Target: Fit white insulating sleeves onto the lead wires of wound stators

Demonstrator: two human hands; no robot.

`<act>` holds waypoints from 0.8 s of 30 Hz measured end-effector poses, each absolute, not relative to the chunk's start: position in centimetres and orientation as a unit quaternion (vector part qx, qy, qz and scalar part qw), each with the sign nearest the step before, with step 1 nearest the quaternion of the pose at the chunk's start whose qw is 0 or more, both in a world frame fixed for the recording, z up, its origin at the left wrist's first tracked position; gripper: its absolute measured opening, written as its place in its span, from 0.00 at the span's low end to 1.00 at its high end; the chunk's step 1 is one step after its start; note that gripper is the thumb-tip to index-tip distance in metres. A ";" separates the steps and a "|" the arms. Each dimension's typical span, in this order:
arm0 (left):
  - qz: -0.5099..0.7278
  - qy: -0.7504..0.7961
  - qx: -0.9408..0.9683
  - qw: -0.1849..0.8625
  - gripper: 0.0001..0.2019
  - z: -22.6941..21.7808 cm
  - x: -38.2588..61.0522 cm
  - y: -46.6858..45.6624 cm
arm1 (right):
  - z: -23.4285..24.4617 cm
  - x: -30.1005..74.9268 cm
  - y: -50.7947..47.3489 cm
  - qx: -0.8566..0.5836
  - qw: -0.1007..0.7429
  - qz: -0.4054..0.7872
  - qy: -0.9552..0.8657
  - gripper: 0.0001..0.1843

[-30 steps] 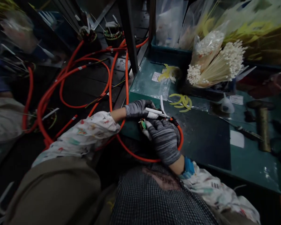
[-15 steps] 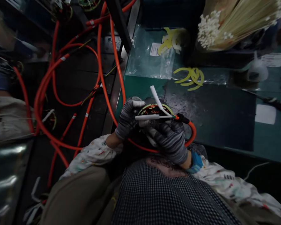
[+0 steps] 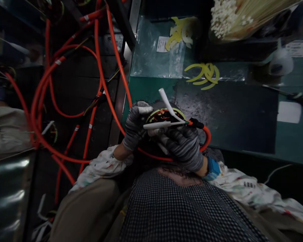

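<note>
A round motor stator (image 3: 159, 117) with a yellow-green rim and reddish windings is held between my gloved hands, over the front edge of the bench. My left hand (image 3: 136, 125) is closed on its left side, thumb along the upper rim. From below and the right, my right hand (image 3: 185, 148) grips it with bent fingers. Two wire leads in white sleeves, one slanting upward (image 3: 166, 102) and one lying leftward (image 3: 156, 125), run from an orange cable (image 3: 207, 137). The cable loops down past my right hand. My fingers hide the stator's underside.
Thick orange cables (image 3: 98, 64) coil over the dark floor at left. On the green bench (image 3: 141, 90) lie yellow curved strips (image 3: 204, 74), a plastic bag (image 3: 146, 64), a screwdriver-like tool (image 3: 293, 95) and a squeeze bottle (image 3: 281, 62). Bundled white-tipped sleeves (image 3: 224, 16) stand behind. Another person's sleeve (image 3: 6, 127) shows at left.
The view has shifted a little, so the bench items sit slightly higher and the floor cables farther left. Both hands keep their grip on the stator, with hardly any movement.
</note>
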State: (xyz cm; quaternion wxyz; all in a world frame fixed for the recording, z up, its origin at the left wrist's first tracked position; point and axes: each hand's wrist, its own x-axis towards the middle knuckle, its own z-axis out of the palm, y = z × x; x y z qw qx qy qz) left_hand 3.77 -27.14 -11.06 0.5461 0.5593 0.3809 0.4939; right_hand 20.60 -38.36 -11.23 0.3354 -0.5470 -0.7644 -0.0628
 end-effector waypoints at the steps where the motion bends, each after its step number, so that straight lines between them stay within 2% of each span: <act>1: 0.496 0.369 0.573 0.538 0.25 -11.1 3.7 -27.1 | -11.1 20.6 -38.4 -0.551 0.329 -0.060 -0.765 0.11; 6: 0.476 0.331 0.644 0.498 0.29 -11.8 3.1 -27.2 | -11.1 20.2 -38.5 -0.566 0.303 -0.035 -0.766 0.12; 10: 0.412 0.268 0.723 0.485 0.42 -12.1 1.9 -27.6 | -11.8 20.0 -38.9 -0.594 0.288 0.001 -0.751 0.12; 13: 0.368 0.243 0.759 0.478 0.41 -12.2 0.9 -27.9 | -11.4 20.9 -39.6 -0.586 0.273 0.012 -0.763 0.14; 16: 0.349 0.256 0.769 0.470 0.40 -12.3 0.6 -28.2 | -10.4 22.4 -40.4 -0.534 0.319 0.007 -0.783 0.16; 18: 0.343 0.256 0.781 0.454 0.41 -12.3 0.9 -28.5 | -9.9 23.2 -40.5 -0.553 0.345 -0.007 -0.758 0.21; 20: 0.339 0.246 0.807 0.416 0.42 -12.1 1.6 -29.0 | -10.3 23.7 -40.0 -0.609 0.364 -0.017 -0.704 0.31; 22: 0.326 0.242 0.834 0.374 0.41 -11.7 2.3 -29.6 | -11.4 23.9 -39.1 -0.649 0.371 0.003 -0.664 0.40; 24: 0.306 0.238 0.853 0.349 0.41 -11.2 2.9 -30.0 | -12.9 24.0 -38.4 -0.656 0.368 0.026 -0.659 0.45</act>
